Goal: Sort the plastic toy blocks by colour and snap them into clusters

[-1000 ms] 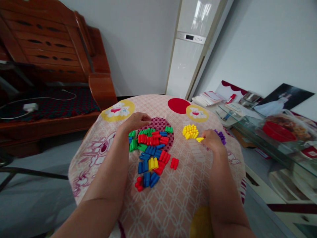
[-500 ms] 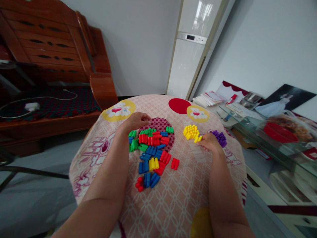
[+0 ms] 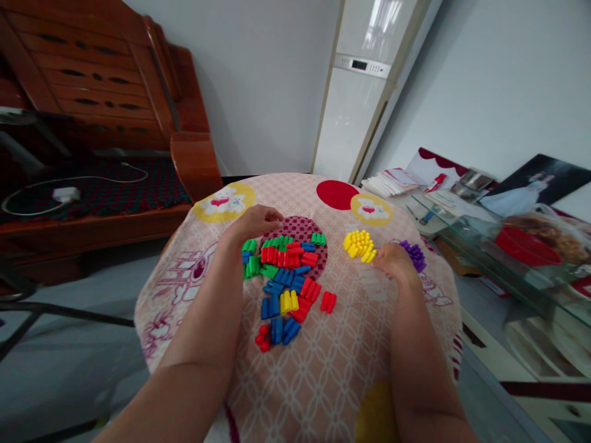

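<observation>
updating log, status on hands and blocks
Right hand at knobbly yellow plastic cluster, grip unclear. Left hand near ribbed green plastic blocks. Knobbly purple plastic cluster partly behind right hand.

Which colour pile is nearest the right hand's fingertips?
The yellow pile: the right hand has its fingertips at this pile's lower right edge, while the purple pile lies beyond the knuckles.

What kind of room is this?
Probably a living room in someone's home. There's a carved reddish-brown wooden bench, a tall white cabinet that looks like an air conditioner, and a pink patterned cloth tablecloth with cartoon pictures.
</observation>
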`<action>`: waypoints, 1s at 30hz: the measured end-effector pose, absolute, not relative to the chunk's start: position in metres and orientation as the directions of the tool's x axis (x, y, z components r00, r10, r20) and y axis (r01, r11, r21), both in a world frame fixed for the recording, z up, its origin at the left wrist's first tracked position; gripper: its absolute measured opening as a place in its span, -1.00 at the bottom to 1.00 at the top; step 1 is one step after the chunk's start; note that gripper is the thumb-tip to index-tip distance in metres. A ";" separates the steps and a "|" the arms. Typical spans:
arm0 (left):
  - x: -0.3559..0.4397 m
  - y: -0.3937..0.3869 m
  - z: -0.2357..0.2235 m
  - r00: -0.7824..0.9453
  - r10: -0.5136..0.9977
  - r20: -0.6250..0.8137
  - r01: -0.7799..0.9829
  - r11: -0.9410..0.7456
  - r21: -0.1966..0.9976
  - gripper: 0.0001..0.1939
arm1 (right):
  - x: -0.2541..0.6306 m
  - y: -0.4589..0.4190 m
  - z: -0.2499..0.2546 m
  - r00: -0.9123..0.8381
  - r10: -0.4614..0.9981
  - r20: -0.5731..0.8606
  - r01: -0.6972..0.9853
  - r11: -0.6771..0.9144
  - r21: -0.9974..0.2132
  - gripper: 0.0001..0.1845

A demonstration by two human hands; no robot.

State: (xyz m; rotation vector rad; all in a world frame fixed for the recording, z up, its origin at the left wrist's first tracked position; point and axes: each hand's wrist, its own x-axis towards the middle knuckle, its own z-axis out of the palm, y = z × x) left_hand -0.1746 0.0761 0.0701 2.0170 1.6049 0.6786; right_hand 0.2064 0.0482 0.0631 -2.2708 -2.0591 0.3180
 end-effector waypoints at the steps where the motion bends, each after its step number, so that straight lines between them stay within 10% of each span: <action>1: -0.175 0.076 0.070 0.194 0.977 0.090 0.745 -0.207 0.634 -0.55 | 0.204 0.047 0.069 0.067 0.995 -0.070 0.981 -0.079 -0.178 -0.86; 8: -0.176 0.078 0.069 0.199 0.974 0.109 0.749 -0.223 0.624 -0.56 | 0.129 0.015 0.091 -0.479 0.875 -0.063 0.774 0.388 -0.500 -0.91; 12: -0.176 0.078 0.069 0.191 0.977 0.093 0.749 -0.207 0.630 -0.56 | 0.070 -0.014 0.084 -0.737 0.662 -0.136 0.638 0.615 -0.464 -0.73; 19: -0.176 0.078 0.069 0.180 0.980 0.083 0.740 -0.191 0.645 -0.56 | 0.033 -0.040 0.074 -0.730 0.634 -0.256 0.681 0.706 -0.194 -0.65; 30: -0.173 0.077 0.073 0.186 0.980 0.066 0.752 -0.185 0.632 -0.55 | 0.034 -0.041 0.069 -0.696 0.710 -0.107 0.712 0.663 -0.231 -0.50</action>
